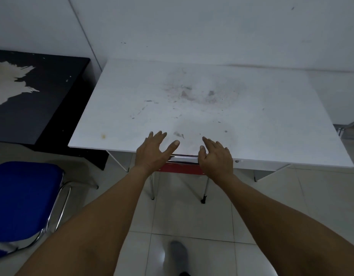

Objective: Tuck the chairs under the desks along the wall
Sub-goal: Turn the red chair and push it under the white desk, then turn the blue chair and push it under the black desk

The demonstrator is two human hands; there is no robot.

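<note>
Both arms extended forward; left hand [154, 151] and right hand [216, 156] hover with grip released, fingers spread, above the white tabletop [192, 108] front edge. Red chair [182, 168] sits tucked beneath it; blue chair [25, 198] stands out, left.

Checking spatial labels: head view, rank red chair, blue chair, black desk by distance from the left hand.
1. Red chair, just below the left hand, under the white desk's front edge.
2. Blue chair, lower left, out on the floor.
3. Black desk, far left by the wall.

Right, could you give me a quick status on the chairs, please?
Left hand, right hand open, empty. Red chair tucked under white desk. Blue chair still out by black desk. Nothing blocking.
</note>
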